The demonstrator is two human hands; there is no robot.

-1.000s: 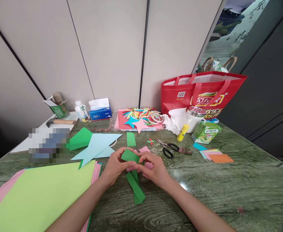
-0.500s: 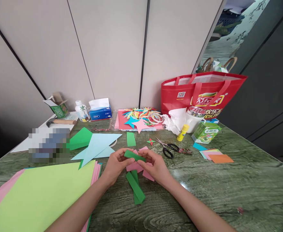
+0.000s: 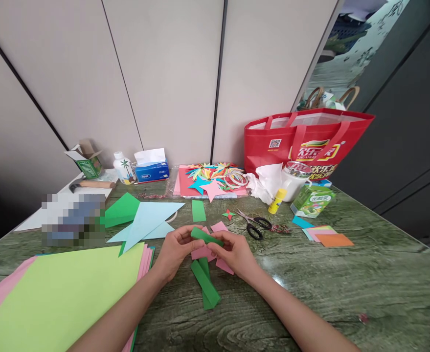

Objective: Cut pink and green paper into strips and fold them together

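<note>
Your left hand (image 3: 176,252) and right hand (image 3: 233,254) each pinch an end of the green paper strip (image 3: 206,236), held just above the table (image 3: 347,288). It's light, thin and creases easily, so grip its ends gently.

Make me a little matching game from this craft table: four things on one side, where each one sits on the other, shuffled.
Things:
1. folded green strip
2. scissors
3. tissue box
4. red bag

Places:
A. far right, against the wall
B. pinched between left hand and right hand
C. far side, beside a small white bottle
D. flat on the table, right of the hands

Pairs: 1-B, 2-D, 3-C, 4-A
</note>
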